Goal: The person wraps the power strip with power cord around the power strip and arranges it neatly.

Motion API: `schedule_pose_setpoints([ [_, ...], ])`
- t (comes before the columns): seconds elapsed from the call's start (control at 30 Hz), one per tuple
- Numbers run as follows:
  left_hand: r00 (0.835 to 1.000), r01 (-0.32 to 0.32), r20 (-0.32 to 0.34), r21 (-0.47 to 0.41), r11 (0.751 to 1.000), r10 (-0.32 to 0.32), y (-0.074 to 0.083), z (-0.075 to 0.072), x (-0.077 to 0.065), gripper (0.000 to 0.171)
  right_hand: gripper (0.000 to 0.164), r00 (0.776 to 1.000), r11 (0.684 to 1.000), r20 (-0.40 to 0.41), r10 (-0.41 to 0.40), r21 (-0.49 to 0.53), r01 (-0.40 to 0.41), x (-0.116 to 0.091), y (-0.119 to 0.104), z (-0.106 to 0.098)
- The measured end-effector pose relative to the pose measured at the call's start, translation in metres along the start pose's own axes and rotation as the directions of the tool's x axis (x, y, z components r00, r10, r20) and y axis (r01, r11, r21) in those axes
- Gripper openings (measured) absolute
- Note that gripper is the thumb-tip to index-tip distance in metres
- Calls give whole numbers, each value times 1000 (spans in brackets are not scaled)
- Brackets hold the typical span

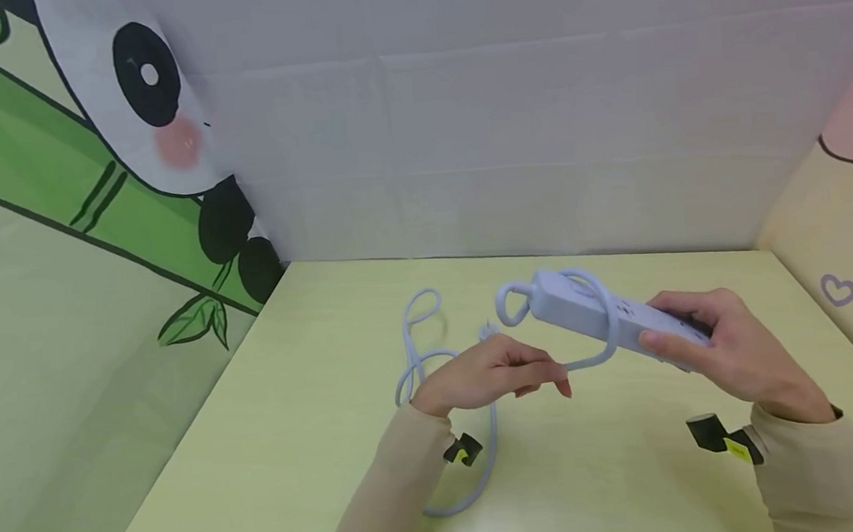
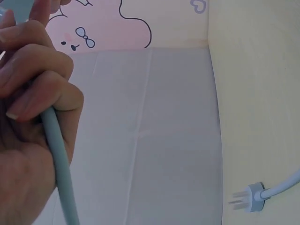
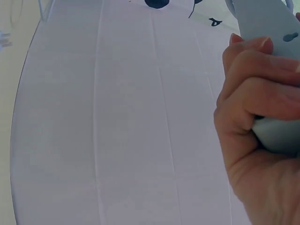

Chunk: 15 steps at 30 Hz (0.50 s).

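A white power strip (image 1: 580, 308) is held up over the table, tilted, its cord end toward the left. My right hand (image 1: 726, 343) grips its far right end, thumb on the socket face and fingers behind; in the right wrist view those fingers curl round the strip's body (image 3: 267, 23). The cord (image 1: 611, 318) loops once around the strip near its left end. My left hand (image 1: 495, 373) pinches the cord just below that loop, and in the left wrist view the cord (image 2: 61, 164) runs down through its curled fingers.
The slack cord (image 1: 481, 487) trails over the table (image 1: 261, 463) beneath the left forearm, with a loose loop farther back. Its three-pin plug (image 2: 255, 197) lies on the table behind the left hand. Printed sheets (image 1: 498, 127) wall the table's back and sides.
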<state>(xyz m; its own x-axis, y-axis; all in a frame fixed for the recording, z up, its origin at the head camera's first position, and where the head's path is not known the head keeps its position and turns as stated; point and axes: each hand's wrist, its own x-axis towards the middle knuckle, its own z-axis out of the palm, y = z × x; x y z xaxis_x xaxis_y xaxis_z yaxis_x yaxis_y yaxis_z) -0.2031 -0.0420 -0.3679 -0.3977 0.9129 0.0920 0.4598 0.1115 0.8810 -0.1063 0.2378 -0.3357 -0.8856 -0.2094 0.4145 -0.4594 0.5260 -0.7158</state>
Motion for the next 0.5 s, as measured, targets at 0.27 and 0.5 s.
schedule_pose_setpoints([
  [0.27,999,22,-28,59,998,-21,-13,-8,-4,25,24,996,997,48,-70,33,68,-2,1,0],
  [0.5,1000,-23,-3,94,995,23,-20,-16,-5,28,31,988,990,73,-135,46,132,-5,2,-2],
])
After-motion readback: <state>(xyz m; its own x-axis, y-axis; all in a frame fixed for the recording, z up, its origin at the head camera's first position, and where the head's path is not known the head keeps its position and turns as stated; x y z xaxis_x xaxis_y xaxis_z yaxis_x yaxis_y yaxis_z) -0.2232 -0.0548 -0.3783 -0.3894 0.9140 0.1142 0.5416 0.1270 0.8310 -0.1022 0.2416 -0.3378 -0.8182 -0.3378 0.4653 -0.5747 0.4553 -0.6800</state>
